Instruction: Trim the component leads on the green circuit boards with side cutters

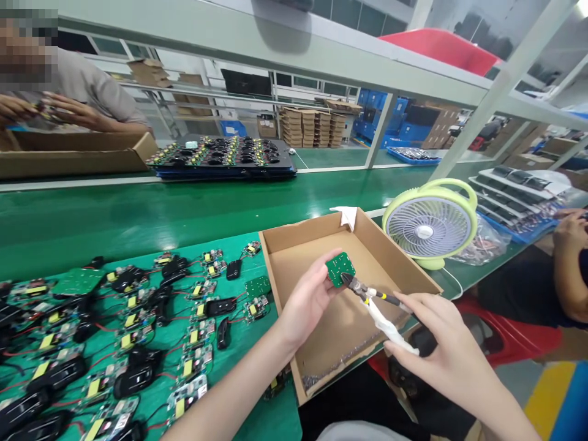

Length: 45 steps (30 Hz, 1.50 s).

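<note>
A small green circuit board [339, 267] is held by its edge in my left hand [309, 300], solder side up. My right hand [441, 337] grips a pair of cutting pliers [362, 290], one handle dark and the other wrapped in white. The pliers' jaws touch the lower edge of the board or lie just over it; which of the two I cannot tell. Both hands are above an open cardboard box [316, 242], with small dark clippings along its near side. Fingertips of my left hand are partly hidden behind the board.
Left of the box, wired circuit boards with black casings [138, 373] cover a green mat [174, 324]. A green fan [427, 226] stands behind the box at right. Beyond are stacked trays of boards [225, 153], a co-worker's sleeve [98, 86] and, far right, another person's hand [572, 239].
</note>
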Available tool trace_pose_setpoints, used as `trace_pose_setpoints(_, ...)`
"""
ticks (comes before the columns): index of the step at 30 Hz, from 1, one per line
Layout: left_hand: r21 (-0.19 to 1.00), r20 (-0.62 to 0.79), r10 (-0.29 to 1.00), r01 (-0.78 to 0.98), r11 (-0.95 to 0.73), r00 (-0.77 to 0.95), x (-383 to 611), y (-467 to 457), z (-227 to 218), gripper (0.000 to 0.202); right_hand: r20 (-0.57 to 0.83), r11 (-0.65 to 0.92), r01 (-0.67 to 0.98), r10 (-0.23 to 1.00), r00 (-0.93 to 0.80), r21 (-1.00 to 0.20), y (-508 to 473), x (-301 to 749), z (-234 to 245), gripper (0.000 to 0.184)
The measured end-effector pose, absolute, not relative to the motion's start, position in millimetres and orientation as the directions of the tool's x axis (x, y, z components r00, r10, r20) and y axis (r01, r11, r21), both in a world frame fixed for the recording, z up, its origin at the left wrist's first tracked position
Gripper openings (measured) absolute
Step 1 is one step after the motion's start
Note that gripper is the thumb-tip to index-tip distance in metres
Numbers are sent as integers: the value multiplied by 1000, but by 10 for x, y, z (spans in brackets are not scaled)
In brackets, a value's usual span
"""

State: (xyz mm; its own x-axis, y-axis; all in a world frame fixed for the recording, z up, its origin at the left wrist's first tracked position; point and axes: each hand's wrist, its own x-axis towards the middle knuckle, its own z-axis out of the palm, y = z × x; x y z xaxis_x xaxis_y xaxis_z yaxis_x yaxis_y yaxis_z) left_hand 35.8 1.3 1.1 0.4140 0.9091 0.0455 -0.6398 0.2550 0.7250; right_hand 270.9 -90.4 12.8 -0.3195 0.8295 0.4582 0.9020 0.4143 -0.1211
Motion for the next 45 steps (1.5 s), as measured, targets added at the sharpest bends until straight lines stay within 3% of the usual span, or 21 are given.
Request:
trace_pose_setpoints(18,712,62,930,-669,213,362,373,9,24,54,529,419,899,795,-297,-125,-872,2610,100,49)
trace_pose_setpoints(37,729,94,923,-658,191,373,367,3,15,52,509,423,901,800,-319,-101,-856,2586,95,43)
trace_pose_setpoints(45,730,77,923,-652,205,377,364,3,24,52,501,430,902,788,-357,-34,-841,2606,67,43)
